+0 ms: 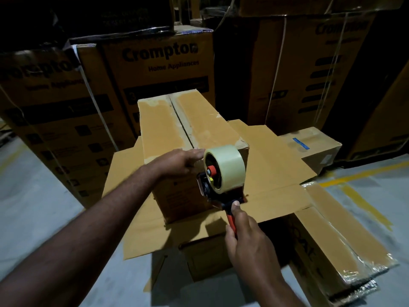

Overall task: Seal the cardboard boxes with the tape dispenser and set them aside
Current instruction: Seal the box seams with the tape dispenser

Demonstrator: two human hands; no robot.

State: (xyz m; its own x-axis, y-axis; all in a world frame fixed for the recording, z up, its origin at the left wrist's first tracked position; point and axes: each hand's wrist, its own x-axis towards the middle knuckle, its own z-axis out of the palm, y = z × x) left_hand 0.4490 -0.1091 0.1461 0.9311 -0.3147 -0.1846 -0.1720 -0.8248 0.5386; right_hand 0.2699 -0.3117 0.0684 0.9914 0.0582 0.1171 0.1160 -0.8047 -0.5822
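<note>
my right hand point(243, 233) wraps red handle of tape dispenser point(222, 173), roll at near end of cardboard box point(192, 122). left hand point(180, 161) flat on box top, holding nothing. box sits on flattened cardboard sheet point(276, 158); looks stiff, light; i'd lift by sides.

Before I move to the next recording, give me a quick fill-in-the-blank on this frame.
1. The right hand grips the ____ by its handle.
2. The left hand rests flat on the ____ face of the box.
3. That box stands on a flat sheet of ____.
4. The cartons behind it read ____.
Missing: tape dispenser; top; cardboard; Crompton.
</note>
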